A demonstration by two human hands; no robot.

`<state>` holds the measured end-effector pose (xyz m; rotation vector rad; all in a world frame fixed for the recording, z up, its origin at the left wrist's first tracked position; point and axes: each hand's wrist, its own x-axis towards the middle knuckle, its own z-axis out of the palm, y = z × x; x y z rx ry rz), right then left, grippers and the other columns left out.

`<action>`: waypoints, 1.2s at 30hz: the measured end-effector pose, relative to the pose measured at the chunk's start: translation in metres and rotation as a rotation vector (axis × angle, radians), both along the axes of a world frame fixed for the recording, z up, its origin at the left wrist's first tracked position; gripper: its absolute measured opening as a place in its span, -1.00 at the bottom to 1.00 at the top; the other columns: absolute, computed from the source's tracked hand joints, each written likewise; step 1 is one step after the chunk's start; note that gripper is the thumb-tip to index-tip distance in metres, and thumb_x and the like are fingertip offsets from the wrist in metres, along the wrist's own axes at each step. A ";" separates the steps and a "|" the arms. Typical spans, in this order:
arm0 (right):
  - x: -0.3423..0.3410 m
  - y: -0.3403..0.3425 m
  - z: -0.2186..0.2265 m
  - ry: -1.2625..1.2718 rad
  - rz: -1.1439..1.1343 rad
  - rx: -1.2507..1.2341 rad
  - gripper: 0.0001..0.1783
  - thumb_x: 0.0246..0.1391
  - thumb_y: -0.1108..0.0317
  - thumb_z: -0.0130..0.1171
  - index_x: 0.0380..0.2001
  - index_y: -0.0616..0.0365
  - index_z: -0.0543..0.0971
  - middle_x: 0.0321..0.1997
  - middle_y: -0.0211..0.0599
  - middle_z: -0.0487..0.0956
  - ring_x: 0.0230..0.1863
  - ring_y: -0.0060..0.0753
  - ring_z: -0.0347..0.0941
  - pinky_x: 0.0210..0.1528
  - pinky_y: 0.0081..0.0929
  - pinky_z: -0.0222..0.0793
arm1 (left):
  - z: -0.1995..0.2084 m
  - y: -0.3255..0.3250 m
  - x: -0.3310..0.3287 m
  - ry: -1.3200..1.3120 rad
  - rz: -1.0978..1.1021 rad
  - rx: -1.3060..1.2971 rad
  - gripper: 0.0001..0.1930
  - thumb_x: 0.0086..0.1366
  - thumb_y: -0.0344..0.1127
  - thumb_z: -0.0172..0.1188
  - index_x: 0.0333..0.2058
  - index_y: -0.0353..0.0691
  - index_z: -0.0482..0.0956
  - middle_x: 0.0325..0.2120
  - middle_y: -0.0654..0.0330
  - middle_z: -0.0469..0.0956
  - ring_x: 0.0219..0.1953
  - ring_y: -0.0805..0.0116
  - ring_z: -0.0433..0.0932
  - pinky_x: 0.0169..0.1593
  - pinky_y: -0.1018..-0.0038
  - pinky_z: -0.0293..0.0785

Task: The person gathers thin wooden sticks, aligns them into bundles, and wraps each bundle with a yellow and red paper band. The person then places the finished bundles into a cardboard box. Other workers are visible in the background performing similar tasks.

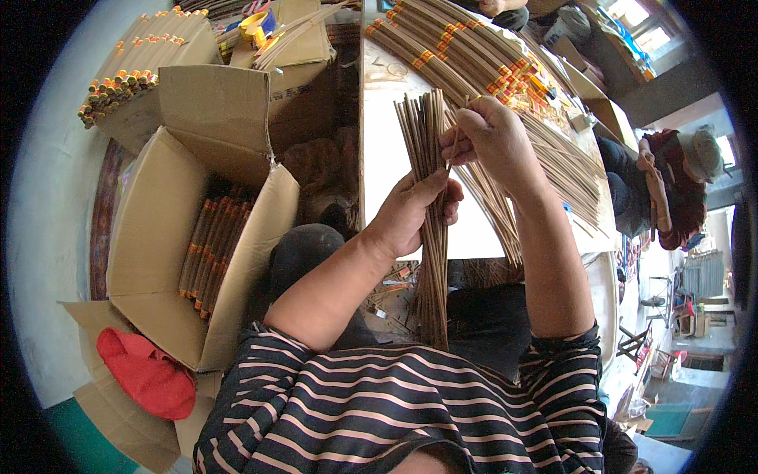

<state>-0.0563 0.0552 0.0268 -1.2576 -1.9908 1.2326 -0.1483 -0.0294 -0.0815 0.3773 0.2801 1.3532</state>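
Observation:
My left hand [412, 212] grips a bundle of long thin brown sticks [430, 237] around its middle, held upright over the edge of a white table [387, 158]. My right hand [491, 136] pinches a single thin stick at the top right of the bundle, fingers closed on it. More loose brown sticks [553, 170] lie fanned on the table to the right of my hands. Banded bundles of sticks [466, 47] with orange and yellow wrappers lie at the table's far side.
An open cardboard box [158, 237] on my left holds wrapped stick bundles [213, 253]; another stack [134, 67] sits on boxes behind it. A red cloth [146, 371] lies by the box. A seated person [671, 186] is at the right.

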 end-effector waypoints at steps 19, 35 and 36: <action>0.165 0.003 0.161 -1.233 -0.555 1.707 -0.70 0.07 0.07 0.01 -0.21 -0.03 0.50 -0.14 -0.21 0.50 -0.10 -0.25 0.45 -0.07 -0.28 0.35 | -0.003 0.009 -0.011 -0.053 0.082 -0.053 -0.71 0.11 -0.54 0.05 -0.15 -0.30 0.34 -0.55 0.15 0.38 -0.55 0.41 0.35 -0.47 0.50 0.36; 0.376 -0.156 -0.076 -1.062 -0.532 0.304 -0.83 0.06 0.34 -0.02 -0.40 0.25 0.42 -0.58 -0.07 0.46 -0.54 -0.28 0.39 -0.43 -0.34 0.32 | 0.005 0.001 -0.005 -0.038 0.048 -0.022 -0.60 0.02 -0.63 -0.03 -0.09 -0.31 0.32 -0.46 0.12 0.39 -0.52 0.38 0.37 -0.40 0.46 0.40; 0.355 -0.156 -0.070 -1.045 -0.591 0.250 -0.82 0.02 0.36 0.02 -0.38 0.28 0.45 -0.52 0.02 0.48 -0.51 -0.17 0.41 -0.38 -0.29 0.33 | 0.006 0.000 -0.003 -0.036 0.043 -0.027 -0.60 0.02 -0.63 -0.03 -0.09 -0.31 0.32 -0.46 0.12 0.39 -0.52 0.38 0.37 -0.40 0.46 0.40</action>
